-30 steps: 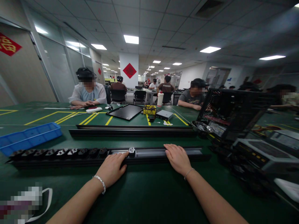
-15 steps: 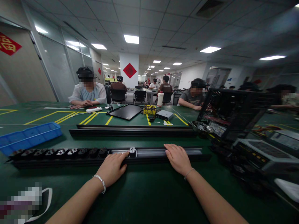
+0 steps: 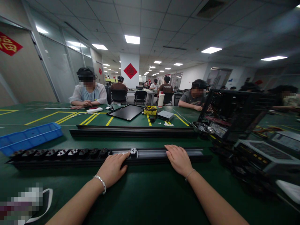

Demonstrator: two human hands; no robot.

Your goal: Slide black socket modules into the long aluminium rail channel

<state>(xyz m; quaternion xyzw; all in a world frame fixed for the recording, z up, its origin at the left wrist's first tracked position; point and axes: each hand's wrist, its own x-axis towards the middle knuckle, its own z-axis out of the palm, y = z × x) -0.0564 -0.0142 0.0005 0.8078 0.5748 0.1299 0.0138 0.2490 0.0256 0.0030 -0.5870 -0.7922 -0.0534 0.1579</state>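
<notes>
A long black metal channel (image 3: pixel 150 160) lies across the table before me. Along its left part sits a row of several small dark socket-like modules (image 3: pixel 83 152), a few with paler tops. One separate module with a whitish top (image 3: pixel 133 151) stands in the channel near the middle. My left hand (image 3: pixel 113 167) rests over the channel, fingers stretched out, its index fingertip at the left side of that module. Farther right, my right hand (image 3: pixel 178 158) lies flat on the channel with its fingers extended, holding nothing. Parts of the channel are hidden beneath both hands.
Beyond lies a second black channel (image 3: pixel 133 132). A blue tray (image 3: pixel 30 136) is at the left. On the right stand an open black computer case (image 3: pixel 236 112), a metal bowl (image 3: pixel 202 127) and a power supply (image 3: pixel 267 154). People sit across the table.
</notes>
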